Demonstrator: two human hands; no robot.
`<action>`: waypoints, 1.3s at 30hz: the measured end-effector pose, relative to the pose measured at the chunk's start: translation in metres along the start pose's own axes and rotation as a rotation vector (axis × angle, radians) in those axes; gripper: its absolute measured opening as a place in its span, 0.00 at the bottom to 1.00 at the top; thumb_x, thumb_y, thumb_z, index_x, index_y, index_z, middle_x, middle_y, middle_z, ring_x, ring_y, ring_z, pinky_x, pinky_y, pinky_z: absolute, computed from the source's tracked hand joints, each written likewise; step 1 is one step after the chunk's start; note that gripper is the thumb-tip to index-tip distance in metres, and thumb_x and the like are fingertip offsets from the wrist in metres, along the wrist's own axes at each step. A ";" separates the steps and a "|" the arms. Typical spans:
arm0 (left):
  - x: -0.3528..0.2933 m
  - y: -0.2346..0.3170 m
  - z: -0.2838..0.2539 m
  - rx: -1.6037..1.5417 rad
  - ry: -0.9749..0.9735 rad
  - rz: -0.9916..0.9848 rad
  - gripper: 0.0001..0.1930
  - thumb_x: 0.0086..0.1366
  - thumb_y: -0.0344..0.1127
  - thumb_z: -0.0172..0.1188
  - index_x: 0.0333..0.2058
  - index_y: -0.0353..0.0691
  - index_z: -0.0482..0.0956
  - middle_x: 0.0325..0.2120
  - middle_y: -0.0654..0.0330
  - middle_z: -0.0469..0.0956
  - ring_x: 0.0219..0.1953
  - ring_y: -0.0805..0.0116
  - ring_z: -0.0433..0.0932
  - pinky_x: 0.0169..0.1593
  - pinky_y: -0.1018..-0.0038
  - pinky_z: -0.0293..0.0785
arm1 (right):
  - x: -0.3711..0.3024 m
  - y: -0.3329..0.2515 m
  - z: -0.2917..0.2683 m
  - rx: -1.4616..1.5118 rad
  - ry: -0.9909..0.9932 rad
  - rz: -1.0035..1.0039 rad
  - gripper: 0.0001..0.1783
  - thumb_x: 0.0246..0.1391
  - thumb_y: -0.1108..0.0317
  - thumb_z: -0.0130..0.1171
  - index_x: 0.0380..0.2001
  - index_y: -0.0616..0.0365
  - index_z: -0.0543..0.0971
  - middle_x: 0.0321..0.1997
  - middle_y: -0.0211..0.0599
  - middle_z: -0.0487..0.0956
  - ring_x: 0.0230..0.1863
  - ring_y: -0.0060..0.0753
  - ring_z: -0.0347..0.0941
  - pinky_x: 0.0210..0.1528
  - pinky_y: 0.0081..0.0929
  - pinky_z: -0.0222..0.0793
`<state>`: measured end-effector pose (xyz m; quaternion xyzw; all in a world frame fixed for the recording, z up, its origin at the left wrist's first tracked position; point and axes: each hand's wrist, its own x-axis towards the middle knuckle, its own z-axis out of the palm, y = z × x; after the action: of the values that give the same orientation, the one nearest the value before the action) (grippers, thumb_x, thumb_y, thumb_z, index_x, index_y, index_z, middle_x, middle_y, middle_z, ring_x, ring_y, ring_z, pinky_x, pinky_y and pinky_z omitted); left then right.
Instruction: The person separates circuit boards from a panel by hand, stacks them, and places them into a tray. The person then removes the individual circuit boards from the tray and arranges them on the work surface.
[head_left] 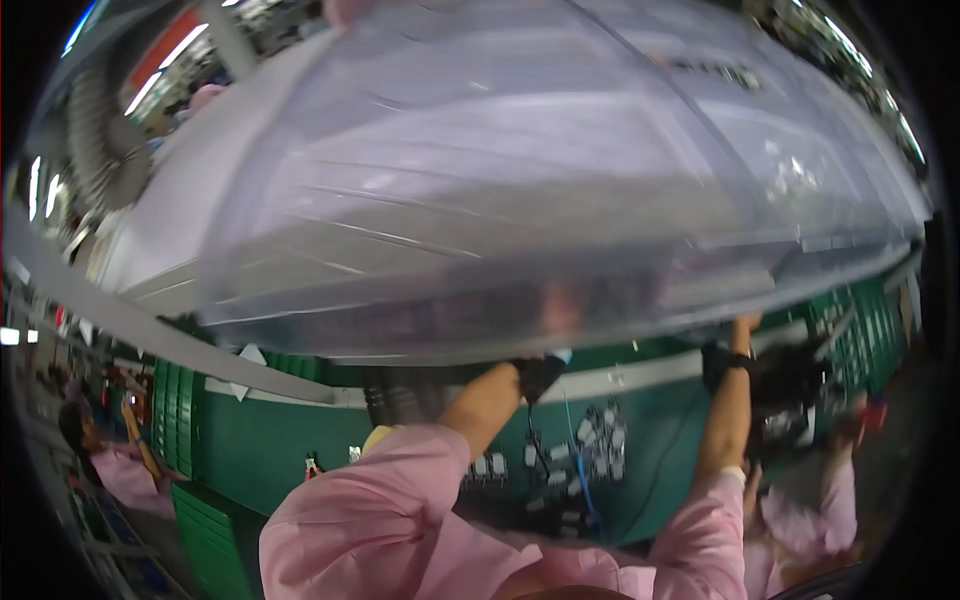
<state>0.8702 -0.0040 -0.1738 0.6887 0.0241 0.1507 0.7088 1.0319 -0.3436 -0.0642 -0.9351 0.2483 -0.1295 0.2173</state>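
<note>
A big clear plastic bin (520,190) fills most of the upper view, held overhead and tilted, its near rim running from the low left across to the right, where it sits a little higher. Nothing can be seen inside it; its walls are cloudy, and only pale shapes and ceiling lights show through. It crowds the space above, so the open room lies below its rim. There the green bench (300,440) runs across the scene, with a pale strip along its far edge. A scatter of small white and grey parts (590,440) lies on the bench between the two raised arms, with thin cables among them. The left hand (560,310) meets the bin's near rim at the middle and shows only as a blur through the plastic, so whether its grip is spread or pressed together cannot be told. The right hand (745,325) reaches the rim further right; only its heel and a dark wrist strap show below the plastic, and its grip cannot be told either. Both forearms wear pink sleeves (400,510). At the far left, low down, another person in pink (115,465) sits near green crates (215,540).
</note>
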 end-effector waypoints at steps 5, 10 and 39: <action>0.018 0.042 0.041 -1.351 0.238 -0.397 0.31 0.51 0.23 0.50 0.50 0.66 0.55 0.50 0.60 0.60 0.51 0.52 0.60 0.41 0.69 0.69 | -0.141 -0.017 -0.006 0.868 0.194 -0.115 0.12 0.40 0.69 0.54 0.30 0.63 0.67 0.28 0.37 0.69 0.31 0.28 0.64 0.36 0.22 0.61; 0.005 0.054 0.100 -1.370 0.372 -0.447 0.21 0.51 0.24 0.52 0.43 0.53 0.65 0.40 0.64 0.68 0.41 0.64 0.66 0.39 0.73 0.67 | -0.206 -0.012 0.029 1.214 -0.440 0.504 0.32 0.40 0.54 0.59 0.42 0.66 0.60 0.31 0.43 0.70 0.28 0.28 0.65 0.29 0.23 0.61; 0.028 0.059 -0.114 0.119 0.037 -0.803 0.24 0.41 0.22 0.54 0.41 0.40 0.61 0.37 0.50 0.68 0.40 0.59 0.71 0.39 0.64 0.68 | -0.163 -0.006 0.027 0.873 -0.591 0.436 0.24 0.34 0.71 0.62 0.36 0.73 0.66 0.27 0.43 0.74 0.20 0.29 0.68 0.20 0.27 0.63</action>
<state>0.8587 0.1134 -0.1170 0.6615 0.3125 -0.1273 0.6697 0.9064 -0.2455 -0.1066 -0.6824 0.2875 0.0948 0.6653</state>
